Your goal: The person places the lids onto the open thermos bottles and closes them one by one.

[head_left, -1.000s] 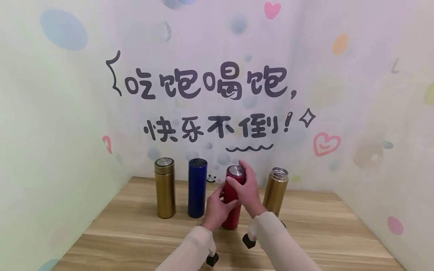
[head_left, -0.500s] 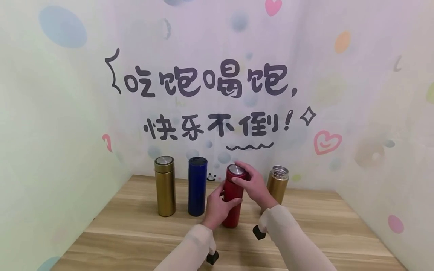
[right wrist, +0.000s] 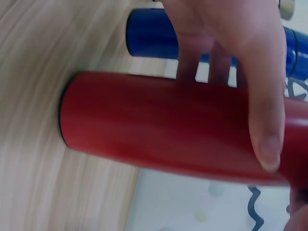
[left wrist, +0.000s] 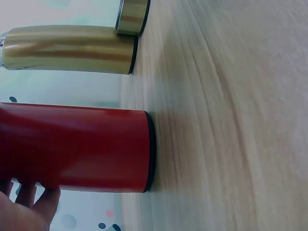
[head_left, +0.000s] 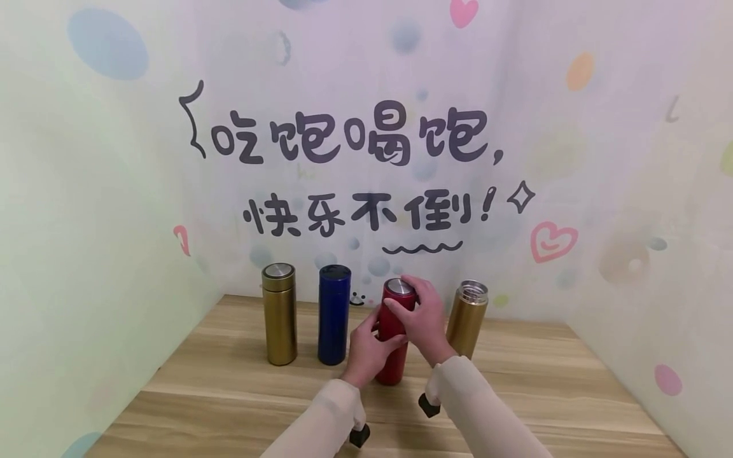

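A red thermos (head_left: 392,364) stands upright on the wooden table, its steel-topped lid (head_left: 399,287) on. My left hand (head_left: 365,353) holds the body, thumb across the front. My right hand (head_left: 426,321) grips the top around the lid, thumb in front and fingers behind. In the right wrist view, the left thumb (right wrist: 267,130) lies over the red body. Just right of my right hand, a gold thermos (head_left: 468,321) stands with its steel mouth uncovered. Beside its base, a gold lid (left wrist: 132,17) shows in the left wrist view; my right forearm hides it from the head view.
To the left stand a blue thermos (head_left: 334,318) and another gold thermos (head_left: 279,318), both with lids on. A patterned backdrop (head_left: 366,76) with dark lettering rises right behind the table (head_left: 229,407). Side walls enclose it left and right.
My right wrist and forearm swung to the right half a second ago and are now back to the left, the hand still at the lid. My left hand and the red thermos stay in place.
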Demonstrator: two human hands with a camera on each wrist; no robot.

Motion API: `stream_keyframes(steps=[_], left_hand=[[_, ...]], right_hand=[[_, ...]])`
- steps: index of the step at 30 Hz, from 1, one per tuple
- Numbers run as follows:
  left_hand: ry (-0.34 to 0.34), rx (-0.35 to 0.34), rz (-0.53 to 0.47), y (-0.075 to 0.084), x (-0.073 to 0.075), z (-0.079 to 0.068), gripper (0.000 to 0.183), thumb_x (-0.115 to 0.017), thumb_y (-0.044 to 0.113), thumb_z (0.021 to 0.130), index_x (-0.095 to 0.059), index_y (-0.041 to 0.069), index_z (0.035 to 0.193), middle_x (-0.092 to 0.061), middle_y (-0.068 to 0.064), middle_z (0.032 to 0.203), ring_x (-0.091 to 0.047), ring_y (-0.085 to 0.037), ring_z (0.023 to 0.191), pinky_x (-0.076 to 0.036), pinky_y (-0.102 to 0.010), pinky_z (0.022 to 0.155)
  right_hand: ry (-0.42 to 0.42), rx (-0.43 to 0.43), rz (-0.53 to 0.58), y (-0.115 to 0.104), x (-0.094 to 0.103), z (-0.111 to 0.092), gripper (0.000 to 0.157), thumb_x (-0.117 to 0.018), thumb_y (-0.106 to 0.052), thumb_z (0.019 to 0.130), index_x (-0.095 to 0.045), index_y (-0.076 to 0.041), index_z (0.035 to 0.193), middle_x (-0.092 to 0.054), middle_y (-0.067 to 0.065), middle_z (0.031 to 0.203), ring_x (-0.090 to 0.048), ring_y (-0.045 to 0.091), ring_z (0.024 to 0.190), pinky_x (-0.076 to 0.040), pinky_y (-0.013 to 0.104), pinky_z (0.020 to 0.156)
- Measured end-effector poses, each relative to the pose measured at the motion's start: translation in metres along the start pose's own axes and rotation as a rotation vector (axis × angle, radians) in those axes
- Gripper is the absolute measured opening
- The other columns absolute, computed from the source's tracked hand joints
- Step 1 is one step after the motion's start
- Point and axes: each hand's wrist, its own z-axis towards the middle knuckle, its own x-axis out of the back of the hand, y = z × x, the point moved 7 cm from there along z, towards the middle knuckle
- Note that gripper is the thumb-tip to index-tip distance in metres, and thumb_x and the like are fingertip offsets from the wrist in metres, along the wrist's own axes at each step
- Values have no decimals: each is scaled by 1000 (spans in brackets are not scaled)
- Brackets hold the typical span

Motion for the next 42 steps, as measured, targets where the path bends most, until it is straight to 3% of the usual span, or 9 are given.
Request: stream_keyframes(steps=[11, 15, 18, 24, 30, 36, 42], left_hand=[[15, 56, 31, -1, 0, 1, 77, -79, 27, 83, -40, 21, 149, -56, -6, 137, -57, -29, 119, -51, -47, 91], [8, 50, 34, -1, 0, 1, 75, -78, 22, 84, -41, 21, 149, -58, -6, 135, -58, -29, 118, -51, -47, 90], [13, 39, 40, 0, 1, 1, 75, -79, 25, 84, -42, 22, 149, -58, -6, 134, -58, -28, 117, -51, -47, 90], [-3, 28, 37, -1, 1, 2, 79, -80, 35, 81, -41, 23, 149, -57, -4, 135, -56, -26, 120, -51, -45, 92], [0, 18, 13, -1, 1, 2, 83, -79, 42, 79, -41, 19, 149, -57, -4, 134, -56, -25, 119, -51, -44, 92], [-3, 13, 9, -1, 1, 1, 85, -79, 43, 80, -39, 17, 150, -56, -5, 136, -56, -26, 120, -50, -45, 94], [-12, 22, 0, 0, 1, 0, 84, -78, 44, 80, -40, 17, 150, -56, -5, 136, -56, -25, 120, -50, -44, 94]], right_hand=[[242, 4, -78, -7, -8, -11, 57, -80, -28, 82, -53, -9, 129, -50, 8, 121, -51, 24, 111, -55, 44, 85], [281, -10, -85, -8, -10, -12, 56, -81, -27, 81, -52, -9, 127, -49, 9, 120, -51, 24, 109, -55, 44, 85], [217, -23, -49, -7, -11, -10, 57, -79, -26, 83, -49, -10, 129, -50, 9, 123, -51, 25, 110, -54, 45, 86], [-85, -123, 138, 5, -10, -1, 60, -74, -25, 87, -45, -19, 140, -49, 6, 135, -49, 29, 118, -51, 51, 90], [-300, -117, 201, 8, -3, 7, 60, -67, -14, 91, -43, -17, 146, -47, 14, 141, -47, 35, 123, -45, 52, 98], [-371, -120, 194, -12, 7, 4, 59, -63, -8, 92, -41, -8, 147, -49, 20, 139, -49, 37, 121, -46, 49, 98], [-331, -108, 203, 6, 3, 8, 59, -69, -16, 91, -46, -18, 145, -51, 12, 137, -51, 32, 120, -47, 48, 97]])
